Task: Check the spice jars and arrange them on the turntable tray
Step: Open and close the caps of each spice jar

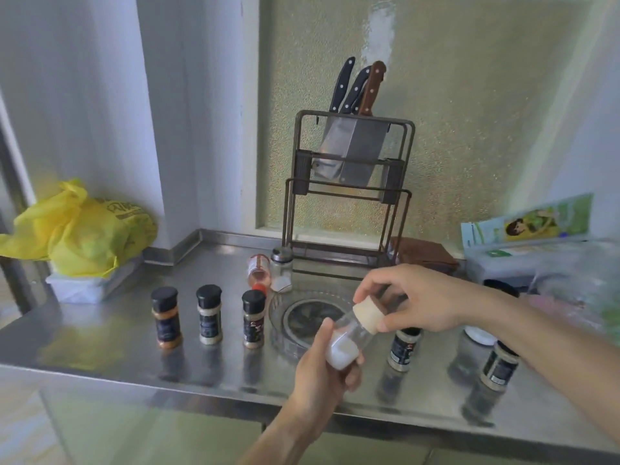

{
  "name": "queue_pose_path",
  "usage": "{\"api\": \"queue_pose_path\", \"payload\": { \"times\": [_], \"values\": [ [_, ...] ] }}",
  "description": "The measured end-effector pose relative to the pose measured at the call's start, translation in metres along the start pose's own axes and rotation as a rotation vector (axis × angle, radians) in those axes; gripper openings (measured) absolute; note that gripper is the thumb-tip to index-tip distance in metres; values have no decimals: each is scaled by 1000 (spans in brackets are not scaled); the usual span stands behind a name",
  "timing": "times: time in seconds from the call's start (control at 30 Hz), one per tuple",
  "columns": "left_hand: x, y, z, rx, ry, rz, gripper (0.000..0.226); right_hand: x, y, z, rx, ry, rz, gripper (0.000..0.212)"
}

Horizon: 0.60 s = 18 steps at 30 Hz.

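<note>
Your left hand [327,367] grips the clear jar [349,340] of white powder above the desk's front edge, while your right hand [414,298] pinches its cork lid [367,313]; you look to be mid-check. The turntable tray [285,313] behind holds nothing that I can make out, so the dark-capped jars [208,315] on the desk [100,350] remain unarranged.

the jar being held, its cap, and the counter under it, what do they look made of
The jar looks like clear glass or hard plastic: the white powder shows through its glossy wall, and the view cannot settle which. Its cap is matte beige, perhaps wood or plastic. The counter looks like brushed stainless steel: grey, with blurred reflections of the standing jars.
</note>
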State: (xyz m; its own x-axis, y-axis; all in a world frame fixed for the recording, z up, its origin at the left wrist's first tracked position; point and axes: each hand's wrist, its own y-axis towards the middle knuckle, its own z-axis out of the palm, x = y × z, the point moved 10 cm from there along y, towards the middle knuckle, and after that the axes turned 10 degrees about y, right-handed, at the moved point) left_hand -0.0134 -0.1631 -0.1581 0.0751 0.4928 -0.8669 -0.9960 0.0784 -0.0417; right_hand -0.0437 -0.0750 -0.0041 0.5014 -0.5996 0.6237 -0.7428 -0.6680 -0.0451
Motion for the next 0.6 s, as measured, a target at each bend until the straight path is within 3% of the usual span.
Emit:
{"api": "queue_pose_path", "payload": {
  "times": [0.2, 0.4, 0.6],
  "values": [
    [13, 6, -9, -18, 19, -85, 70, 5, 1, 13, -61, 29, -52, 42],
    [14, 7, -10, 24, -54, -76, 63, 5, 10, 8, -143, -104, 25, 23],
    [11, 4, -11, 40, -92, -46, 61, 7, 11, 16, -44, -42, 27, 43]
  ]
}}
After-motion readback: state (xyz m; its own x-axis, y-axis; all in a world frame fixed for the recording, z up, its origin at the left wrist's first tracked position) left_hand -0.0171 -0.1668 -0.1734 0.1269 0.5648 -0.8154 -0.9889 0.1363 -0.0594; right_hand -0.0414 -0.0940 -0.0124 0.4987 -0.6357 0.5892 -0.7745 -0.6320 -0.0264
